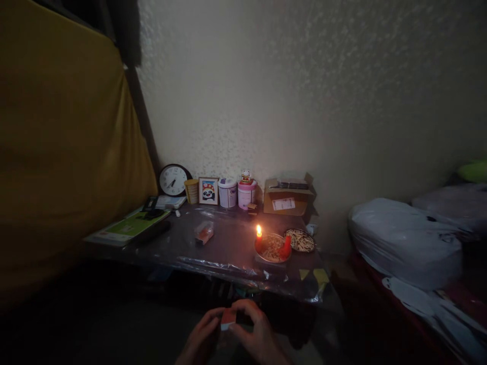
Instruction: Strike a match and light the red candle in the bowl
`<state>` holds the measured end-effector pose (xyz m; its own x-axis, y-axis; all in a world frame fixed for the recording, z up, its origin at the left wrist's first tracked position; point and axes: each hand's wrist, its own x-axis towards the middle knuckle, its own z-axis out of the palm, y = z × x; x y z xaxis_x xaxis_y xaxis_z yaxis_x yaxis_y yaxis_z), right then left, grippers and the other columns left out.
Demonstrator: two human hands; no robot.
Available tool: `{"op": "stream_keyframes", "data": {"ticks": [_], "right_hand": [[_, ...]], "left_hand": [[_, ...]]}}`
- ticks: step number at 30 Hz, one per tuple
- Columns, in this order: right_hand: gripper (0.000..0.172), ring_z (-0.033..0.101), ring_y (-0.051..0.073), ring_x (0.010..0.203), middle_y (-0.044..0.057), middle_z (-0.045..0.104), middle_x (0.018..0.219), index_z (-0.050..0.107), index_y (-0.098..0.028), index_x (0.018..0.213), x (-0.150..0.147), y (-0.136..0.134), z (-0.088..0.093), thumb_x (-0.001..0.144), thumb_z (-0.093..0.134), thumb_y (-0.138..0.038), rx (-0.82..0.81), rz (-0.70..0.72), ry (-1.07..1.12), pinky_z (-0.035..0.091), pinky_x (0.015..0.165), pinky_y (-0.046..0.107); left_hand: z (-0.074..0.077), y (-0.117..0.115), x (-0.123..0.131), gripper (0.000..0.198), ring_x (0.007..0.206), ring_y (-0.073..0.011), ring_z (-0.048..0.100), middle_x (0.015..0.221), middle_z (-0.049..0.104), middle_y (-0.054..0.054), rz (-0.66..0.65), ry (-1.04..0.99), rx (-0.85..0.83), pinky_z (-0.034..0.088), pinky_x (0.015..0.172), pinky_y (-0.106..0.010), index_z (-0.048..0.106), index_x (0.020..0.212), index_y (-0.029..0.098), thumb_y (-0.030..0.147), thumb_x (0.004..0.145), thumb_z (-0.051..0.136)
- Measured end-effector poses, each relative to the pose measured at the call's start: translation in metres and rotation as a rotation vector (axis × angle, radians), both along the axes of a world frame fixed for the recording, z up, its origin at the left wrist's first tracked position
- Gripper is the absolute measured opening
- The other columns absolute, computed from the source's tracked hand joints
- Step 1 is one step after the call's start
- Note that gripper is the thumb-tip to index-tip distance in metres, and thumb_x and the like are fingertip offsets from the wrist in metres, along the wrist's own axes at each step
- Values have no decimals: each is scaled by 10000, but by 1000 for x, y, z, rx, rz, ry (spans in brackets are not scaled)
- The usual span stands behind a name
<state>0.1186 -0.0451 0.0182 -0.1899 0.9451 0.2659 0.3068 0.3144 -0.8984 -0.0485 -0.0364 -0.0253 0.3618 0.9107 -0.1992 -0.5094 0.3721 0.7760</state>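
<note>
In front of the table's near edge, my left hand [203,332] and my right hand [254,327] hold a small matchbox [229,318] between them. Its top is reddish and its near side pale. Fingers of both hands are closed on its sides. Beyond them on the table stands a round dish [274,261] of loose bits. A lit red candle [259,242] rises at its left side. Another red candle [287,245] stands at its right, with no flame visible. Behind it, to the right, lies a plate of pale matchsticks [302,240].
A small wrapped packet [204,232] lies on the plastic-covered table [232,238]. Along the wall stand a clock [174,180], a panda picture [209,191], tubs [228,193] and a cardboard box [285,198]. A yellow cloth [68,142] hangs left; white bags [403,238] lie right.
</note>
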Motion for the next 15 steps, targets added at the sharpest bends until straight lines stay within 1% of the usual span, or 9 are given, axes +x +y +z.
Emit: {"op": "stream_keyframes", "data": {"ticks": [3, 6, 8, 11, 15], "right_hand": [[197, 567, 174, 908, 9, 632, 924, 621, -208, 890, 1, -1, -1, 699, 652, -174, 9, 13, -16, 422, 821, 263], [216, 556, 165, 921, 0, 622, 935, 613, -218, 913, 1, -2, -3, 706, 645, -164, 20, 29, -35, 413, 834, 257], [190, 556, 161, 910, -2, 618, 922, 608, -218, 905, 0, -3, -3, 721, 636, -179, 32, 37, -45, 414, 829, 252], [131, 559, 160, 888, 4, 609, 908, 603, -210, 875, -1, -6, 1, 745, 618, -208, 48, 45, -59, 422, 816, 252], [104, 557, 157, 881, 9, 595, 916, 592, -206, 864, 0, -8, 4, 760, 592, -210, 49, 56, -73, 429, 807, 248]], "left_hand": [[-2, 0, -3, 281, 806, -200, 594, 874, 682, -50, -26, 12, 4, 418, 695, -294, 648, 932, 208, 377, 708, 628], [-2, 0, -4, 269, 788, -190, 588, 851, 679, -43, -24, 16, 6, 412, 677, -281, 650, 919, 207, 367, 703, 633], [1, 0, -2, 267, 764, -187, 585, 829, 678, -45, -15, 3, 19, 410, 658, -279, 655, 902, 201, 368, 694, 639], [9, -3, -1, 247, 778, -190, 584, 854, 677, -54, -21, -1, 36, 414, 675, -289, 657, 902, 199, 350, 710, 625], [18, -7, -1, 295, 820, -212, 588, 890, 672, -57, -2, 45, 0, 426, 705, -305, 665, 905, 212, 375, 660, 662]]}}
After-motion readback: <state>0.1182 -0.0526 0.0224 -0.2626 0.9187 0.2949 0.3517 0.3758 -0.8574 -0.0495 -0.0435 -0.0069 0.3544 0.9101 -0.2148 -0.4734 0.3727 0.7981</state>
